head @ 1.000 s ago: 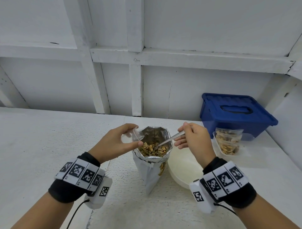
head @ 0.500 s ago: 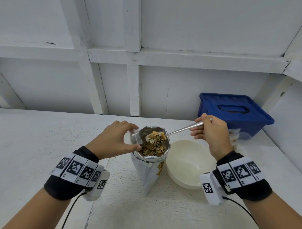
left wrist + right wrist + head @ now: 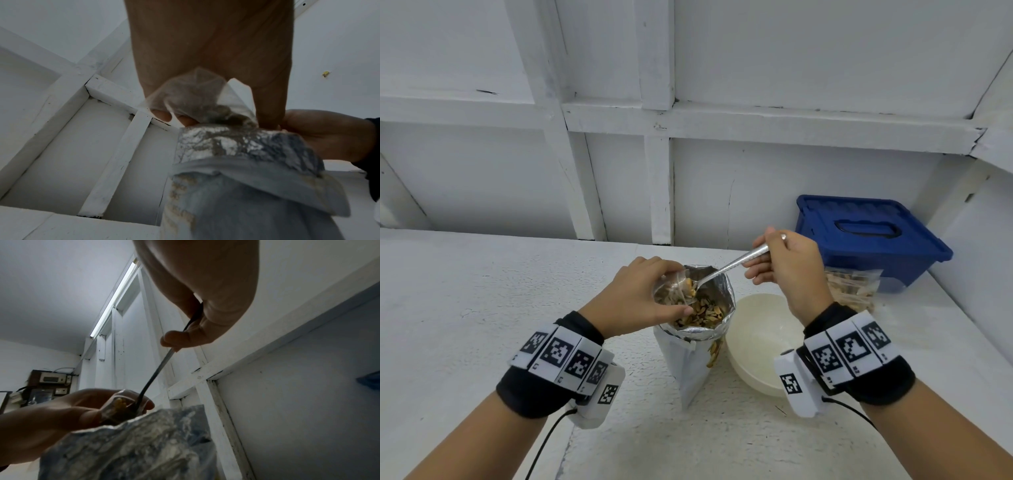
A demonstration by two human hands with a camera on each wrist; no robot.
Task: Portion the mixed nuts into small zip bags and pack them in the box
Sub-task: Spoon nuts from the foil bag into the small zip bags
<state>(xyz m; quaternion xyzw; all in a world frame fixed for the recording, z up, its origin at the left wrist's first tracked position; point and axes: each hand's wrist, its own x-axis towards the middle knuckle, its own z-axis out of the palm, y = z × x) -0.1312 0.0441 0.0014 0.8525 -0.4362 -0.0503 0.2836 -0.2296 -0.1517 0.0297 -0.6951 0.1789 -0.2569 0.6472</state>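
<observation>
Nuts (image 3: 700, 313) piled inside foil pouch (image 3: 697, 346), standing upright at table (image 3: 465, 308) centre, mouth open, top edge rolled down. Small clear zip bag (image 3: 674, 286) held open over pouch's left rim, a few nuts already inside. Left hand (image 3: 635, 301) pinching bag, thumb below and fingers (image 3: 654, 265) curled over top, clamped on the plastic; same grip seen from left wrist view, bag (image 3: 191, 100) bunched under fingertips just above foil (image 3: 236, 146). Spoon (image 3: 726, 270) tilted down, bowl inside bag mouth, carrying nuts, handle rising up and right. Right hand (image 3: 787, 270) gripping handle end, fingers curled together round it, thumb pressed on top; from right wrist view, handle (image 3: 164, 368) pinched between thumb and fingers, bowl end dipping into bag (image 3: 121, 405) with yellow nuts showing. Cream bowl (image 3: 760, 346) just right of pouch, touching or nearly touching it, partly behind right wrist. Filled zip bag (image 3: 856, 291) of nuts further right, behind right hand, leaning against blue box (image 3: 866, 240). Box lid shut, handle recess on top, set in far right corner against white panelled wall (image 3: 756, 68). Black bands with 4 or so coded tags each on both wrists, cables trailing down from them.
</observation>
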